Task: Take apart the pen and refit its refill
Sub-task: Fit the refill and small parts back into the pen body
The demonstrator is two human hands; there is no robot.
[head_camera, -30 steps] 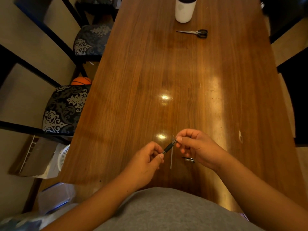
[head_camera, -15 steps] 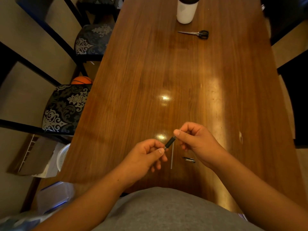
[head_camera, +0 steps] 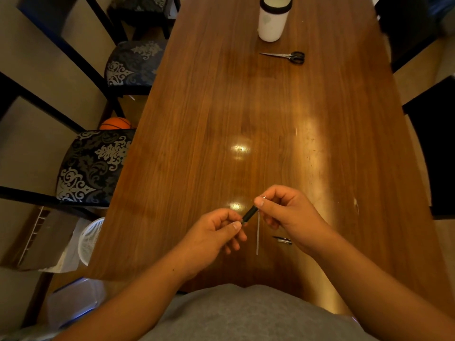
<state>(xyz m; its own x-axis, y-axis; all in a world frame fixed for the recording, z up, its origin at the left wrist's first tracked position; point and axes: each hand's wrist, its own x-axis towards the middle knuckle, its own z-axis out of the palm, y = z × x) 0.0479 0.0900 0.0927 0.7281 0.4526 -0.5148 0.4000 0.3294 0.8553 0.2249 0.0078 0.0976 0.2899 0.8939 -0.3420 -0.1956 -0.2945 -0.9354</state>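
Both hands hold a short black pen barrel [head_camera: 250,214] just above the near end of the wooden table [head_camera: 197,143]. My left hand [head_camera: 214,235] pinches its lower end between thumb and fingers. My right hand [head_camera: 285,212] grips its upper end, where a small metal tip shows past the thumb. A thin pale refill [head_camera: 257,233] lies on the table below the barrel, pointing away from me. A small dark pen piece [head_camera: 283,239] lies beside it, partly under my right hand.
Black-handled scissors [head_camera: 286,56] and a white cup with a dark rim [head_camera: 273,19] stand at the far end. Patterned chairs [head_camera: 93,166] line the left side, with an orange ball [head_camera: 115,123] and a white basket [head_camera: 89,239] on the floor.
Both hands lifted the barrel slightly away from me, then held it nearly still. The refill and the small piece stayed on the table.
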